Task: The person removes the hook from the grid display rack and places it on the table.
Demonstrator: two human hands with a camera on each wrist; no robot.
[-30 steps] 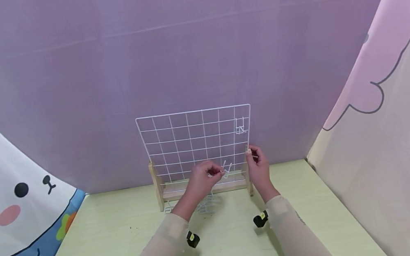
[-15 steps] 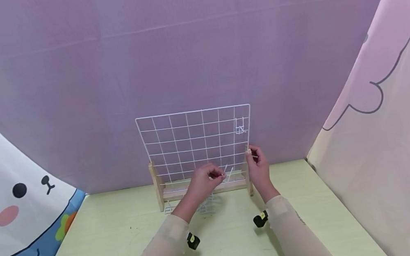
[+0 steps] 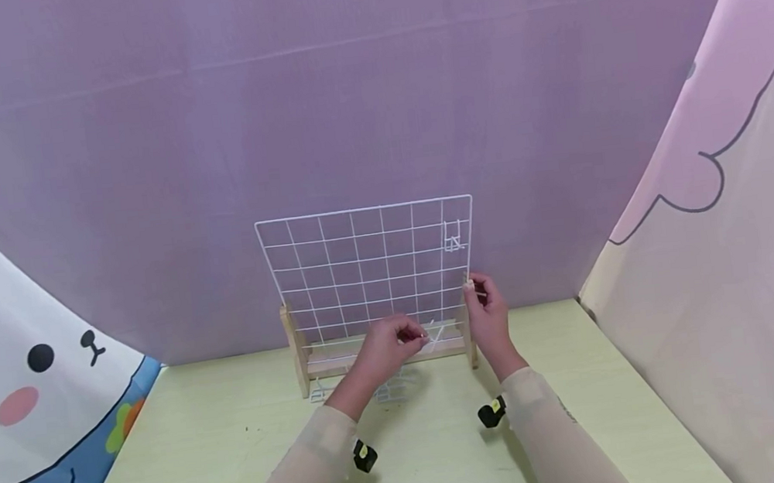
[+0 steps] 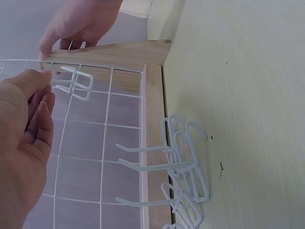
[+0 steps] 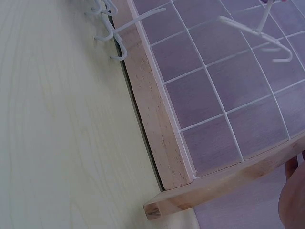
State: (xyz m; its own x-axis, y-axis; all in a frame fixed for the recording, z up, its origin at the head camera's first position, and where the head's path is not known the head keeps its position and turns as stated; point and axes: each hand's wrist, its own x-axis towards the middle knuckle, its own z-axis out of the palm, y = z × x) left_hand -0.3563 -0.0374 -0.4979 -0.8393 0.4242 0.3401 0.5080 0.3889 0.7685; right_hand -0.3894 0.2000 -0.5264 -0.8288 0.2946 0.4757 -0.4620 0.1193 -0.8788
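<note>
My left hand (image 3: 386, 348) pinches a white wire hook (image 4: 83, 87) by its straight prong, between thumb and fingertips. The hook's bent frame hangs close in front of the lower right squares of a white wire grid panel (image 3: 363, 209). In the right wrist view this hook (image 5: 259, 33) overlaps the grid's wires at the upper right. My right hand (image 3: 488, 317) grips the top of the right wooden upright (image 3: 469, 338) of the panel's stand, thumb in front and fingers around behind. Another white hook (image 3: 453, 237) hangs on the grid near its upper right corner.
Several loose white hooks (image 4: 183, 162) lie tangled on the pale table (image 3: 442, 454) along the stand's front wooden bar (image 4: 155, 119). The left upright (image 3: 296, 351) stands at the panel's other end. A purple cloth (image 3: 347, 121) hangs behind it.
My left hand has lowered slightly and shifted a little right with the hook, which has turned in its fingers. The right hand stays on the upright.
</note>
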